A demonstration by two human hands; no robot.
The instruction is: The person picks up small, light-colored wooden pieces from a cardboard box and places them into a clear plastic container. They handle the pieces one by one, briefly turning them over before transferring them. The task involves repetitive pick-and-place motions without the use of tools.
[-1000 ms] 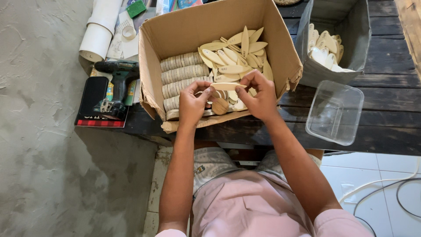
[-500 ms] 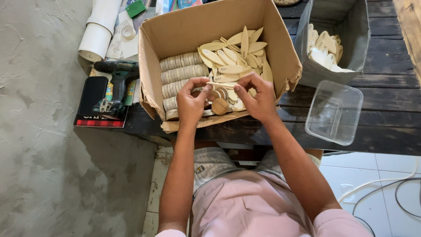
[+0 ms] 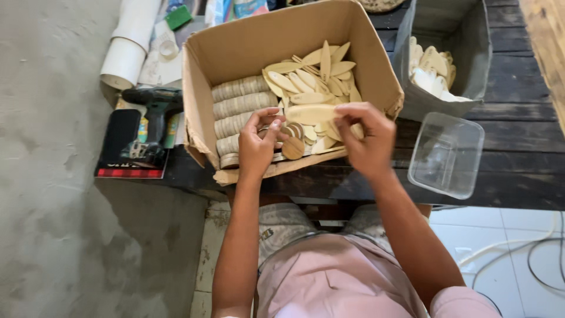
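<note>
An open cardboard box [image 3: 259, 41] stands on a dark wooden table [image 3: 518, 153]. Inside it lie rows of stacked round wooden discs [image 3: 241, 106] on the left and a loose heap of pale leaf-shaped wooden pieces [image 3: 315, 76] on the right. My right hand [image 3: 368, 138] pinches the right end of one long pale wooden piece [image 3: 309, 113], held level over the box's near side. My left hand [image 3: 258, 144] sits at the piece's left end, fingers curled over small round discs, with one round disc [image 3: 292, 148] just beside its fingertips.
A clear plastic tub [image 3: 447, 154] sits right of the box. A grey bin [image 3: 471, 65] behind it holds more pale wooden pieces [image 3: 432, 68]. A cordless drill [image 3: 150, 121] lies on a dark case to the left, near white rolls [image 3: 126, 56]. White cables [image 3: 529, 253] lie on the tiled floor.
My right hand has lifted and drawn rightward with the long wooden piece. My left hand has stayed low at the box's front over the discs.
</note>
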